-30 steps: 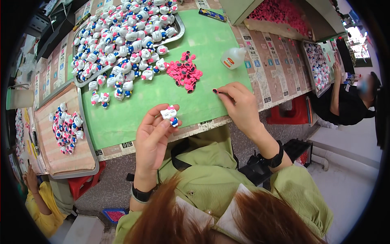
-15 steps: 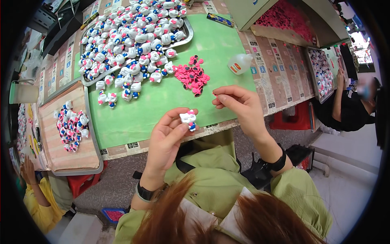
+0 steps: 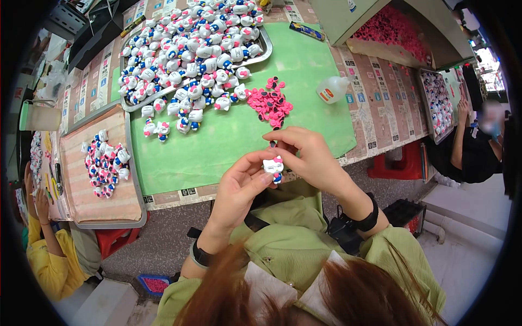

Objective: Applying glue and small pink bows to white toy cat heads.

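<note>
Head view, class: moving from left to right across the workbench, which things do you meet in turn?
Striped tray of finished figurines → metal tray heaped with figurines → pile of pink bows → small white glue bottle → box of pink parts → far tray of figurines.

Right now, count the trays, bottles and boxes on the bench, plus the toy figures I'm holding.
Trays: 3 (large metal tray, striped-lined tray, far-right tray)
Clear bottle: 1
Open box of pink pieces: 1
Toy figure in the left hand: 1
Total: 6
</note>
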The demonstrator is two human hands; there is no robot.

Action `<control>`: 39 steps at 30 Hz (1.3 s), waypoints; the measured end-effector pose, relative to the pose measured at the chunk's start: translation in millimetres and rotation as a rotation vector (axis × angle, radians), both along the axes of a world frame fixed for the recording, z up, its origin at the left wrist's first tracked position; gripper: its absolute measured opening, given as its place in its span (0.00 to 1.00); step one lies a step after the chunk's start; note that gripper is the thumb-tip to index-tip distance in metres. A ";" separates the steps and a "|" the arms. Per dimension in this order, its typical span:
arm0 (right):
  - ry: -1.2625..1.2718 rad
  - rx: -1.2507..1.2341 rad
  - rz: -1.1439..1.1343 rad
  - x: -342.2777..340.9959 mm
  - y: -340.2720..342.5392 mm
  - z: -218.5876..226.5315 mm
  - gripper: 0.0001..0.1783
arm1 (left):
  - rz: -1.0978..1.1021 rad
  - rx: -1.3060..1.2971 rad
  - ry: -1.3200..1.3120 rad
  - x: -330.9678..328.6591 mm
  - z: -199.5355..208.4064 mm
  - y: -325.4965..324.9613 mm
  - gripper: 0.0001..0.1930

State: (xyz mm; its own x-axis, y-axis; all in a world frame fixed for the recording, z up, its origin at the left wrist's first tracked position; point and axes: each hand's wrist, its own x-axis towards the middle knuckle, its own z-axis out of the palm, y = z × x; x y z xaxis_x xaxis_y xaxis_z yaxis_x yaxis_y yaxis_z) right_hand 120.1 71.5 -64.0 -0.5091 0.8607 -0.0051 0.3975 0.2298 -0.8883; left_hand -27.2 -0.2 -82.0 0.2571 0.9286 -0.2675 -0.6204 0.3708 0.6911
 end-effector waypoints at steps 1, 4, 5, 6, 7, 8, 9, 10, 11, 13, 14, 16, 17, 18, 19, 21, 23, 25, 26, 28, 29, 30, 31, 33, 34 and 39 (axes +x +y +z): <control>0.000 0.021 0.008 0.2 0.6 0.0 0.08 | 0.000 0.010 -0.007 -0.3 -0.7 -0.4 0.16; 0.043 -0.064 -0.023 2.3 0.1 -0.3 0.06 | 0.001 0.031 -0.036 -1.6 -1.2 -0.7 0.16; 0.064 -0.117 -0.041 3.2 -0.2 -0.3 0.06 | 0.003 0.031 -0.050 -2.2 -0.2 -0.6 0.16; 0.211 -0.273 -0.090 3.6 -0.2 -0.1 0.05 | 0.005 0.031 -0.065 -3.0 1.1 -0.6 0.16; 0.358 -0.429 -0.138 3.8 -0.2 0.7 0.05 | 0.023 0.021 -0.071 -3.1 3.9 -0.2 0.16; 0.504 -0.585 -0.185 3.8 -0.3 1.5 0.05 | 0.042 0.012 -0.077 -2.6 7.8 0.4 0.16; 0.562 -0.591 -0.197 4.1 1.1 2.6 0.05 | 0.059 0.001 -0.081 -1.6 10.7 1.2 0.16; 0.538 -0.553 -0.201 3.1 0.4 1.8 0.05 | 0.059 0.006 -0.073 -0.6 10.2 1.2 0.17; 0.513 -0.514 -0.205 1.2 -1.3 -0.4 0.05 | 0.058 0.011 -0.065 0.4 8.4 0.8 0.17; 0.470 -0.391 -0.220 -3.0 -5.2 -6.2 0.04 | 0.060 0.012 -0.056 2.1 7.2 0.7 0.17; 0.453 -0.308 -0.230 -5.9 -7.4 -9.4 0.04 | 0.061 0.007 -0.055 2.7 7.4 0.9 0.17; 0.344 -0.117 -0.215 -7.1 -9.2 -10.7 0.03 | 0.074 0.003 -0.053 3.3 4.6 -0.3 0.17; 0.256 -0.009 -0.193 -6.8 -8.8 -8.2 0.04 | 0.082 0.005 -0.050 3.4 2.9 -0.2 0.17; 0.169 0.097 -0.172 -6.0 -8.5 -5.8 0.04 | 0.087 0.005 -0.045 4.0 3.4 0.0 0.17; 0.115 0.196 -0.166 -5.6 -8.7 -6.4 0.05 | 0.072 0.007 -0.046 3.7 4.0 -0.2 0.17; 0.004 0.397 -0.148 -5.7 -8.6 -9.2 0.07 | 0.043 0.013 -0.049 1.7 4.7 -0.5 0.16; -0.039 0.454 -0.092 -2.6 -7.1 -7.9 0.09 | 0.037 0.002 -0.042 1.8 4.9 -0.1 0.16; -0.067 0.487 -0.043 0.6 -5.2 -7.6 0.10 | 0.032 -0.009 -0.037 1.2 3.1 -0.5 0.16; -0.074 0.491 -0.025 2.0 -4.1 -7.3 0.10 | 0.028 -0.014 -0.036 0.5 2.0 -0.7 0.16; -0.088 0.493 -0.003 3.3 -3.8 -5.0 0.10 | 0.026 -0.025 -0.033 0.8 2.2 -0.6 0.16; -0.094 0.496 0.004 3.5 -4.1 -3.7 0.10 | 0.031 -0.027 -0.032 1.0 2.6 -0.4 0.16; -0.100 0.499 0.008 3.6 -4.7 -2.5 0.10 | 0.034 -0.027 -0.031 1.1 3.7 0.0 0.16; -0.058 0.498 -0.044 3.8 -5.3 -2.9 0.10 | 0.040 -0.031 -0.038 1.2 5.8 0.7 0.16; 0.029 0.496 -0.143 3.1 -6.6 -5.2 0.11 | 0.057 -0.038 -0.052 0.8 10.2 2.7 0.16; 0.056 0.481 -0.138 3.6 -7.5 -2.2 0.11 | 0.075 -0.043 -0.053 0.8 10.4 3.9 0.16; 0.084 0.565 0.009 7.5 -12.8 7.8 0.12 | 0.108 -0.070 -0.058 0.1 6.3 4.8 0.17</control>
State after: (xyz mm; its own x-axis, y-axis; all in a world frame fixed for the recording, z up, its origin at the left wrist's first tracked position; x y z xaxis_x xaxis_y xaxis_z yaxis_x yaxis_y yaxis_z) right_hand 127.6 58.7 -56.2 -0.4951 0.7139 0.4953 0.3270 0.6812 -0.6550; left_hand -27.1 4.6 -75.7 0.1739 0.9314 -0.3199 -0.6975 0.3458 0.6277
